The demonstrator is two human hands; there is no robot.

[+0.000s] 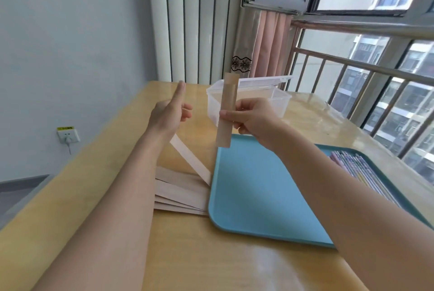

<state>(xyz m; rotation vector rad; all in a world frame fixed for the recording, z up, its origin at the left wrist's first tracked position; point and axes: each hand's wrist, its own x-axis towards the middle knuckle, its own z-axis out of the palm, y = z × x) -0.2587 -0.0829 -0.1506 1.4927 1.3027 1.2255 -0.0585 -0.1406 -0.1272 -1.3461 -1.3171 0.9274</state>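
Left hand [169, 114]: raised over the far-left part of the bench [211, 255], palm turned right. One digit is straight and points up and away, the rest are loosely curled. Grip released, holding nothing.

Right hand [253, 119]: raised mid-scene. Grip is a pinch, thumb and fingertips on the middle of a brown paper sleeve [229, 95]. The sleeve is near upright and off the bench. Its lower end hangs over the far-left corner of the blue tray [258, 196]. Its upper end overlaps the clear plastic box [277, 100] in my view.

Hard to read:
- I can't tell whether the sleeve has anything in it.
- My right forearm cuts across the tray and covers part of the bundle of patterned sticks [359, 173] at its right. Pens or pencils, I can't say.
- My left forearm hides the left ends of the paper sleeve stack [180, 194].

Around:
- The stack lies flat, just left of the tray.
- One paler strip [190, 161] lies diagonally across the stack.
- The box sits beyond the tray with its hinged lid up.
- Wall socket [68, 135] far left, window railing [352, 65] right.
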